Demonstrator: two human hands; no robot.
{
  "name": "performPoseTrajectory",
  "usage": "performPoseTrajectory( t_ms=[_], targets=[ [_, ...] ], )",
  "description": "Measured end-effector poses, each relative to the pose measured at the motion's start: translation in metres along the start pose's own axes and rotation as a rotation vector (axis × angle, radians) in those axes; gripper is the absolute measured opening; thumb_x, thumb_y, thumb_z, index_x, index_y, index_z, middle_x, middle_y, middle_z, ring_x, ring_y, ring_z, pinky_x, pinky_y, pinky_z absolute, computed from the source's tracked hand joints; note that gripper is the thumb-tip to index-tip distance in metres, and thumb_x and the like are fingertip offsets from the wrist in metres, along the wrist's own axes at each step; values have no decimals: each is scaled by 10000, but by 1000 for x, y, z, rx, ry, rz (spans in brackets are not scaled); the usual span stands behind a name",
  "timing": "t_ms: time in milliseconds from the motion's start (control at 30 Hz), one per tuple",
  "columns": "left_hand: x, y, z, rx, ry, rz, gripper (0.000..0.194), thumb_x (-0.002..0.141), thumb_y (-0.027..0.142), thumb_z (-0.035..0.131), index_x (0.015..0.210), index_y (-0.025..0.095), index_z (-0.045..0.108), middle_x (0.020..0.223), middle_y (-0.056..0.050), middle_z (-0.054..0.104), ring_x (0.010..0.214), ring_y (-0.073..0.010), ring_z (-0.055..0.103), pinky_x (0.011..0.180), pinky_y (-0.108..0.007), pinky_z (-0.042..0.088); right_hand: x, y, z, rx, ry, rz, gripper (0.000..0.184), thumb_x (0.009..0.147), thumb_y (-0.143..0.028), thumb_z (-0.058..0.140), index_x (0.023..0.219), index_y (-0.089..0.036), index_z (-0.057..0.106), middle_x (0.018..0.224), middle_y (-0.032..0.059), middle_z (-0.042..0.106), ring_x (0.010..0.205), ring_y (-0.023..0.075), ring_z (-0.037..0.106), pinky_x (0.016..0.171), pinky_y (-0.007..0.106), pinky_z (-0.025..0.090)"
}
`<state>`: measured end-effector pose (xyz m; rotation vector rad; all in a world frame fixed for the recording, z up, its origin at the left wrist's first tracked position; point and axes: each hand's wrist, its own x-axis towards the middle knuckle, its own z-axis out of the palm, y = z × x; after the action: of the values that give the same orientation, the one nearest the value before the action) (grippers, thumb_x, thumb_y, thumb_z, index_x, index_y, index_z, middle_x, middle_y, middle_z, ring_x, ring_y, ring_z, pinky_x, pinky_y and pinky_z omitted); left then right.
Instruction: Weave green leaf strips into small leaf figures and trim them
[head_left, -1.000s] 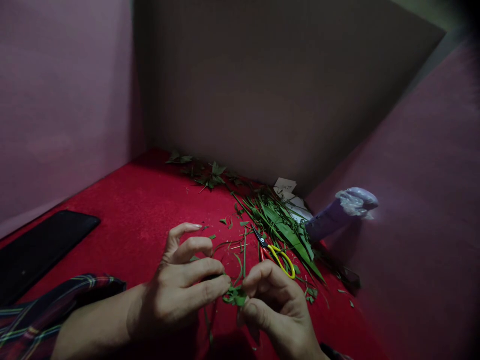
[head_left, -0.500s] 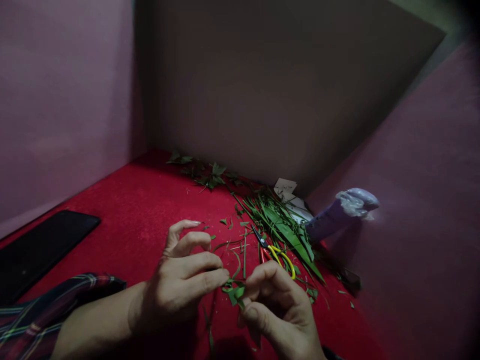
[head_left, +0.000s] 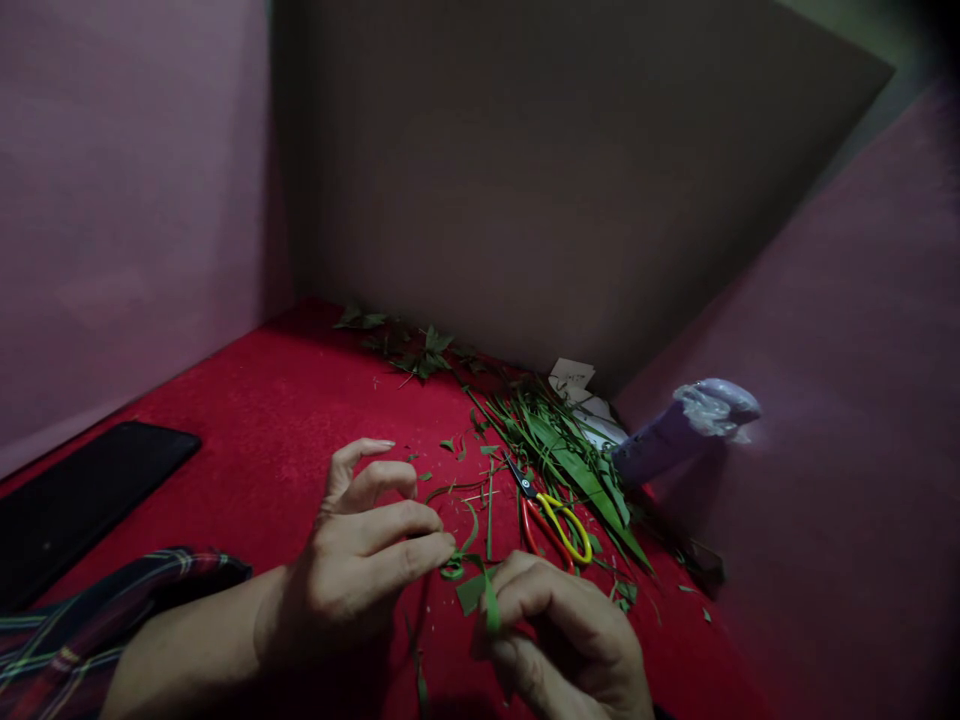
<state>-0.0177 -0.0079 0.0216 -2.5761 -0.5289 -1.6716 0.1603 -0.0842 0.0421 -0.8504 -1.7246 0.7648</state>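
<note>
My left hand (head_left: 379,550) pinches a small curled end of a green leaf strip (head_left: 452,572) at its index fingertip; the other fingers are raised and bent. Opposite it, my right hand (head_left: 566,630) grips a folded part of a green leaf blade (head_left: 491,605) between thumb and index finger. A flat square-ended bit of leaf shows between the hands. Whether both hands hold one and the same strip I cannot tell. Just beyond my right hand lie scissors (head_left: 551,520) with one red and one yellow handle, their dark blades pointing away.
On the red surface (head_left: 247,400), a heap of long green leaves (head_left: 570,460) lies behind the scissors, with leafy sprigs (head_left: 424,355) at the back. A purple container topped with plastic (head_left: 664,440) leans near the right wall. A black flat object (head_left: 97,500) lies at left.
My right hand has moved slightly down and away from my left hand, and the leaf between them has turned. More of the scissors' red handle shows. My left hand has hardly moved.
</note>
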Motion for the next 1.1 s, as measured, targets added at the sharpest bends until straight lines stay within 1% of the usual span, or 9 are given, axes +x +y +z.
performPoseTrajectory(
  t_ms=[67, 133, 233, 367, 467, 633, 800, 933, 1100],
  targets=[
    [0, 1, 0, -8, 6, 6, 258, 852, 125, 474, 757, 224, 692, 649, 5, 712, 745, -189, 476, 856, -489, 309, 0, 0, -1, -89, 24, -108, 101, 799, -99, 535, 800, -179, 597, 638, 27, 601, 587, 130, 561, 529, 230, 473],
    [0, 2, 1, -17, 21, 7, 269, 862, 128, 466, 746, 218, 692, 641, 3, 710, 742, -186, 474, 859, -488, 309, 0, 1, -2, -226, 2, -219, 193, 763, -14, 528, 835, -182, 591, 657, 28, 608, 599, 131, 572, 543, 231, 485],
    [-1, 3, 4, -32, 37, 7, 278, 874, 140, 458, 741, 216, 690, 641, 6, 706, 742, -179, 478, 877, -489, 303, -2, 3, -3, -462, -8, -315, 270, 743, 21, 532, 920, -172, 598, 719, 48, 625, 608, 131, 575, 549, 243, 492],
    [-3, 3, 5, -41, 49, 34, 279, 885, 160, 451, 761, 212, 696, 641, 4, 703, 743, -173, 485, 885, -481, 302, -3, 7, 2, -734, 112, -458, 192, 788, -41, 547, 942, -125, 624, 728, 87, 664, 620, 159, 599, 562, 288, 500],
    [-3, 3, 5, -48, 37, 27, 281, 887, 172, 449, 757, 210, 696, 639, 5, 702, 746, -172, 484, 889, -477, 303, -3, 12, 7, -845, 229, -543, 146, 804, -65, 546, 896, -111, 650, 690, 95, 667, 607, 168, 609, 536, 285, 484],
    [0, 4, 2, -25, 32, 46, 281, 883, 170, 456, 741, 216, 695, 636, 12, 703, 730, -167, 486, 886, -473, 315, -4, 18, 10, -809, 239, -521, 166, 777, -34, 550, 882, -116, 648, 660, 74, 652, 569, 150, 592, 513, 267, 465],
    [-3, 3, 3, -28, 37, 40, 257, 878, 188, 478, 748, 222, 697, 636, 17, 704, 730, -170, 490, 889, -478, 319, -4, 20, 8, -846, 218, -508, 188, 744, -4, 558, 877, -110, 639, 663, 97, 655, 557, 159, 578, 502, 279, 469],
    [-7, 3, 4, -42, 15, 34, 256, 884, 194, 466, 778, 239, 695, 644, 22, 703, 742, -168, 498, 908, -467, 315, -4, 25, 5, -775, 197, -491, 195, 756, -1, 534, 900, -102, 619, 674, 113, 646, 583, 168, 576, 502, 281, 473],
    [-5, 4, 4, -66, 6, 16, 277, 894, 193, 442, 779, 234, 690, 653, 17, 704, 747, -173, 498, 903, -479, 319, -4, 25, 3, -740, 165, -472, 190, 800, -23, 501, 931, -114, 605, 671, 89, 640, 592, 156, 586, 529, 267, 482]
  ],
)
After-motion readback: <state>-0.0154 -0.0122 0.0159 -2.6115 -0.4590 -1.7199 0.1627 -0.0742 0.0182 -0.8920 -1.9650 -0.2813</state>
